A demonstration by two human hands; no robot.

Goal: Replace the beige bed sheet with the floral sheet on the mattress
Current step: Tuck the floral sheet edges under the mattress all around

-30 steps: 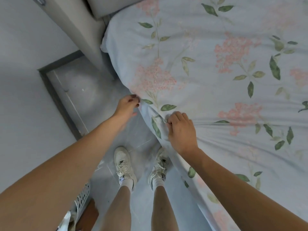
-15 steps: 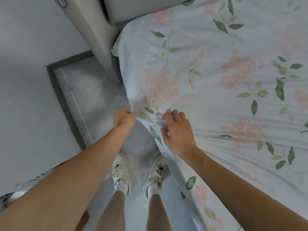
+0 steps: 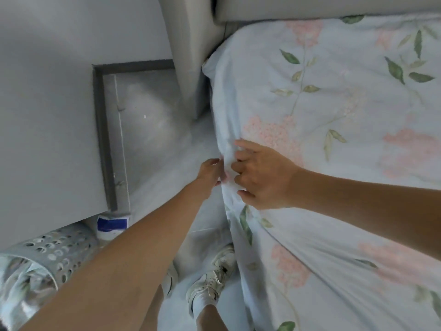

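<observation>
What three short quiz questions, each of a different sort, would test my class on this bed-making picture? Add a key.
1. True or false: the floral sheet covers the mattress top.
2. Which hand lies on top of the bed edge? A) left hand B) right hand
3. Fill in: beside the perforated basket the person's feet wear white ____.

Key: 1 true; 2 B; 3 shoes.

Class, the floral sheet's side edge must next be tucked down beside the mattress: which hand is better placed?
Probably the left hand: it is below the floral sheet edge, beside the mattress; the right hand lies on top.
</observation>
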